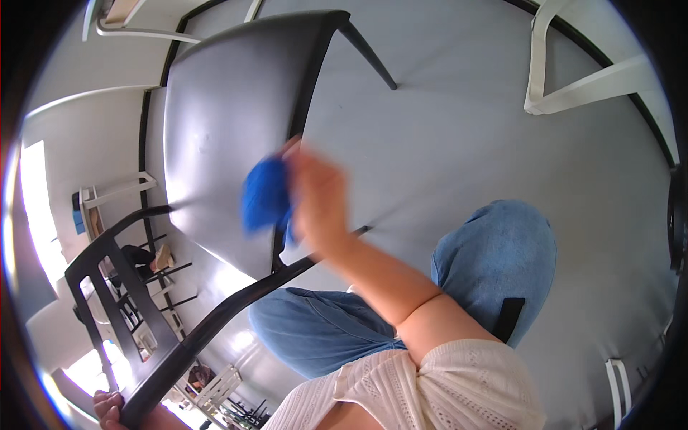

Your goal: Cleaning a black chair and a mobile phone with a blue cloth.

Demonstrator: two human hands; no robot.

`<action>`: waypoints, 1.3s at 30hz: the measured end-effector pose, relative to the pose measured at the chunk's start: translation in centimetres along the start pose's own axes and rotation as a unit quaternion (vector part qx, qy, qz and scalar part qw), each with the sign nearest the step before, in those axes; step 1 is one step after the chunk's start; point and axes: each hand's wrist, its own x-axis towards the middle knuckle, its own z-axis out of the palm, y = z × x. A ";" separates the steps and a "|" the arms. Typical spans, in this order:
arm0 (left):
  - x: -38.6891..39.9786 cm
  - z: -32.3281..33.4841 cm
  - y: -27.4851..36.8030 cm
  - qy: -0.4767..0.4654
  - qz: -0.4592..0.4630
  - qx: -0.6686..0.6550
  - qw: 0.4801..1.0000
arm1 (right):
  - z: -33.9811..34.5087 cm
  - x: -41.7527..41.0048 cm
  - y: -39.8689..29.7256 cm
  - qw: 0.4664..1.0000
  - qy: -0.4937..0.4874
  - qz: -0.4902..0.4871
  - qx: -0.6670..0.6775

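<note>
A black chair with a smooth seat [231, 118] and a slotted backrest [126, 301] stands in front of me, to the left of my knees. My right hand [320, 199], blurred, holds a blue cloth [266, 196] over the side edge of the seat. At the lower left, my left hand [110, 411] grips the end of the backrest's frame, its fingers curled round the black bar; part of the palm is hidden behind it.
Black chair legs [371, 56] rest on the grey floor [430, 145]. White furniture legs [586, 86] stand at the upper right. My bent knees [497, 252] are close to the chair. Further off at the left are a white table [115, 199], more chairs and a person's foot [163, 258].
</note>
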 end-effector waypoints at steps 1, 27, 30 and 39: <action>-0.3 -0.3 -0.6 0.000 0.005 0.000 1.000 | -2.2 2.9 -0.1 0.987 0.096 -0.067 -0.114; 1.2 -1.8 1.1 -0.031 -0.134 -0.064 0.988 | -10.1 23.2 7.9 0.889 -0.187 -0.311 -0.280; 1.2 -1.1 2.0 -0.045 -0.149 -0.060 0.986 | -10.0 23.4 11.9 0.876 -0.085 -0.364 -0.306; 1.1 -2.4 1.5 -0.043 -0.160 -0.053 0.985 | -17.6 21.6 24.9 0.903 0.089 -0.193 -0.373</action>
